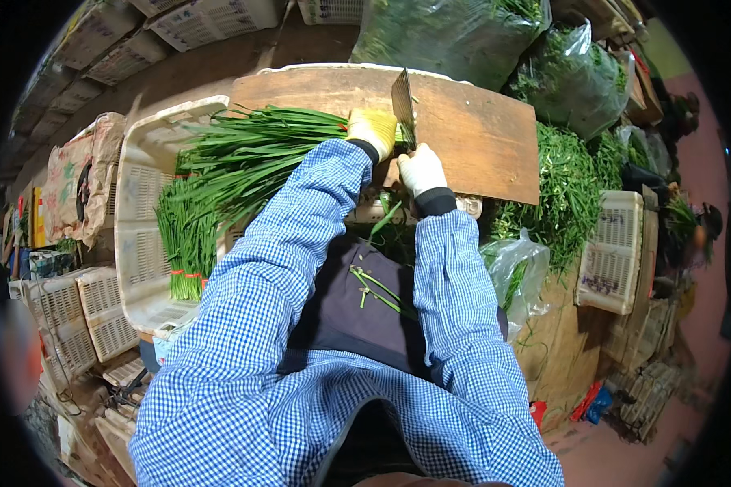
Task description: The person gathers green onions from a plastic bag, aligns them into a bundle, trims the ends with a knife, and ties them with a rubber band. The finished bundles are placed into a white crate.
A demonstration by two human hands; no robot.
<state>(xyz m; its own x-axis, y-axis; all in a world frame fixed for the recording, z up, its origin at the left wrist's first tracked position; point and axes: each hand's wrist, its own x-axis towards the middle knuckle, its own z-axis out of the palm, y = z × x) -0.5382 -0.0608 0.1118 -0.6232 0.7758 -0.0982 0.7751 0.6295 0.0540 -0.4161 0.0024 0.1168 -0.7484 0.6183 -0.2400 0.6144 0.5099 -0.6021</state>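
My left hand (373, 129), in a yellow-coated work glove, is closed around a bunch of long green leaves, apparently garlic chives (268, 146). A bit of red band shows on the bunch beside the glove. In a pale glove, my right hand (423, 169) grips a cleaver (404, 106) whose broad blade stands on edge just right of the left hand. Both hands are at a wooden board (475, 134), and the leaf ends spread off its left side. The cleaver's handle is hidden in my fist.
At left, a white plastic crate (143, 225) holds banded green bundles (186, 243). Loose green trimmings (554, 182) are heaped right of the board. Stuffed clear plastic bags (444, 36) stand behind it. Another crate (609, 252) is at far right. Cut stalks (377, 289) lie on my lap.
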